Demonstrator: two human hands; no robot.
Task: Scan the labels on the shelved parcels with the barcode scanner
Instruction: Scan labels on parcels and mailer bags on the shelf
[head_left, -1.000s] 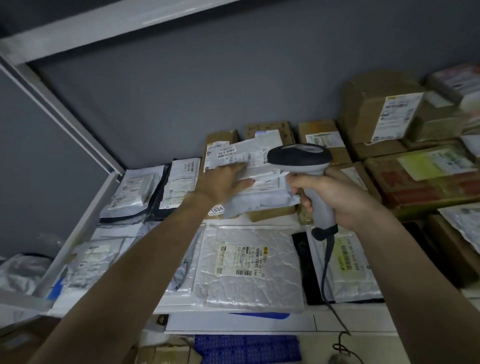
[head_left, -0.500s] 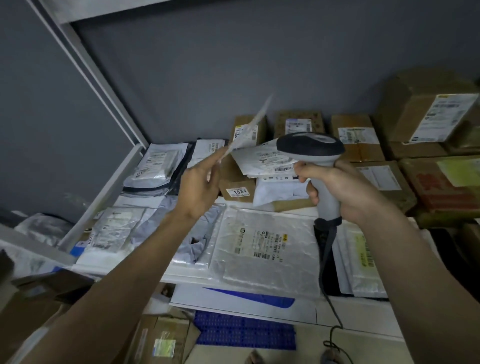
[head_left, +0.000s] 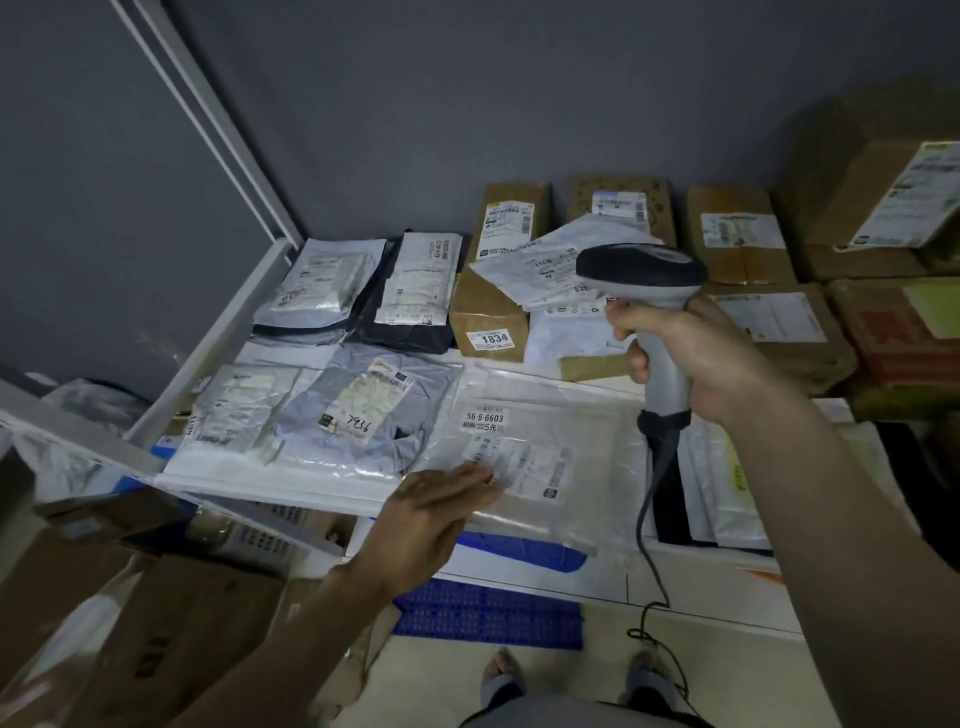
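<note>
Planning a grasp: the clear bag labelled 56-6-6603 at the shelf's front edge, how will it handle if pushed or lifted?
The clear bag is probably floppy: its film is wrinkled and it lies flat. Likely light for its size, as it looks thin. The glossy film may slide when pushed, and its near edge overhangs the shelf, so it could slip off. The left hand rests on it.

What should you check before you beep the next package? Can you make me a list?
1. Scanner held: ok, the right hand grips its handle.
2. Clear parcel at the shelf front, label face up: ok, "56-6-6603" is readable.
3. Label uncovered: not ok, the left hand lies flat over its lower corner.
4. Scanner aimed at that label: not ok, its head points toward the boxes at the back.
5. Cable free: ok, it hangs loose to the floor.
6. Barcode sharp enough: cannot tell, it looks blurred.
</note>
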